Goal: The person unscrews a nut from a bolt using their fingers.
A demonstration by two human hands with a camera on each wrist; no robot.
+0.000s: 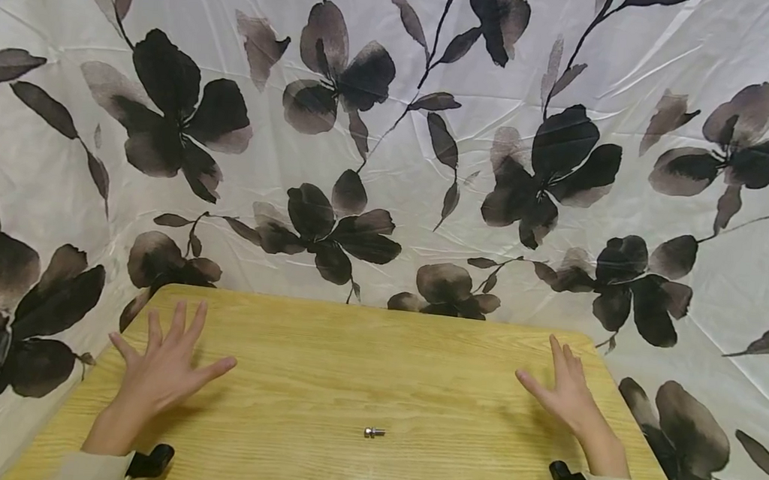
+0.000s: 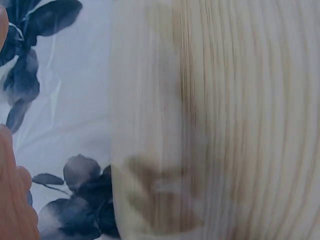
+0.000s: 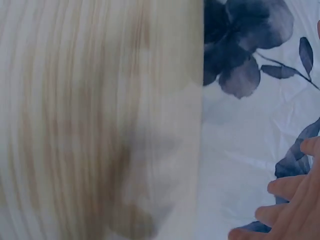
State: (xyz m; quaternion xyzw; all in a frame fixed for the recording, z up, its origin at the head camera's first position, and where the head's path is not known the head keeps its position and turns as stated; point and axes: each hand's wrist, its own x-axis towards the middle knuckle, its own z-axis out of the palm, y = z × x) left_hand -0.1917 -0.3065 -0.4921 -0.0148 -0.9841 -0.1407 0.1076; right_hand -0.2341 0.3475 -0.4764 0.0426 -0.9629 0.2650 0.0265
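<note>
A small metal bolt (image 1: pixel 374 433) with what looks like a nut near its head lies on the wooden table (image 1: pixel 374 375), between the two hands and nearer the front. On the left, my left hand (image 1: pixel 160 377) hovers over the table with its fingers spread wide, holding nothing. My right hand (image 1: pixel 565 394) is held over the right side, fingers extended and thumb apart, also holding nothing. Both hands are well away from the bolt. Part of the left hand (image 2: pixel 15 195) shows at the edge of the left wrist view, and fingers of the right hand (image 3: pixel 295 200) appear in the right wrist view.
A white cloth (image 1: pixel 431 168) printed with dark flowers hangs behind and beside the table. Black wrist-worn devices sit at the left wrist (image 1: pixel 151 461) and the right wrist (image 1: pixel 568 477). A bright light reflection falls on the tabletop's front middle.
</note>
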